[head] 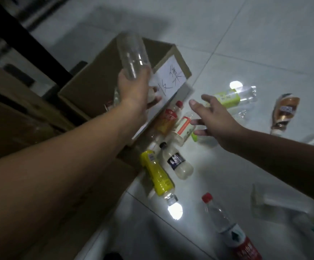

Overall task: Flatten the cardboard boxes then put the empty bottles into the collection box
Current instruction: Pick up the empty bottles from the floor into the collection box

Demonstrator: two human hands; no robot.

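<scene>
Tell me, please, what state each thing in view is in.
Left grip: holds clear bottle.
Right grip: open, fingers spread, holding nothing.
Collection box: standing, top open.
Yellow bottle: lying on floor.
Red-capped bottle: lying on floor.

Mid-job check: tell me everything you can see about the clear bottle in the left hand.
The clear bottle is see-through plastic, with no label showing, and looks empty; motion blurs it. The left hand grips its near end, fingers curled round it, and its far end, wide and round, points up and away. It is tilted above the open cardboard box that bears a handwritten paper sheet, and only the hand touches it as far as shows. A cap cannot be made out.
</scene>
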